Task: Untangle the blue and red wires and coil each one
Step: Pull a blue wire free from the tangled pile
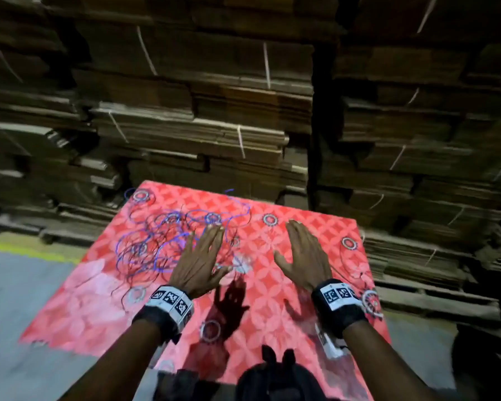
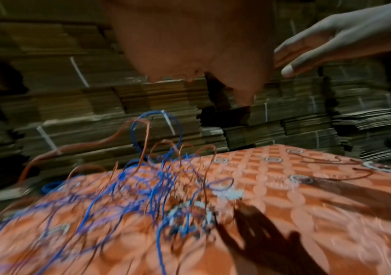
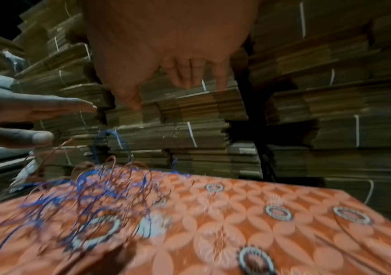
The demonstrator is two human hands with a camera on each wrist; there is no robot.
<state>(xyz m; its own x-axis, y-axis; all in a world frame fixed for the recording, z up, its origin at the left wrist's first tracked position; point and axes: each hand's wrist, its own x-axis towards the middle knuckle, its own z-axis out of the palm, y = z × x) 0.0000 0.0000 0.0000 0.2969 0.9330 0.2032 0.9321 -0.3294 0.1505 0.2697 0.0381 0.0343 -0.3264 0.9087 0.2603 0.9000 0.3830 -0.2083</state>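
Above table (image 1: 315, 204), hands (image 1: 203, 256) beside wires (image 1: 156, 241)

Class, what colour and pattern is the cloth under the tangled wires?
Red-pink cloth with a pale petal lattice and scattered white-ringed circles; clearest in the head view.

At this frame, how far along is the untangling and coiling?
Nothing looks done: the blue wire and red wire lie in one loose tangle on the patterned cloth, no coil visible. In hand: nothing; the left hand and right hand hover open above the cloth. Left: separating, then coiling each wire.
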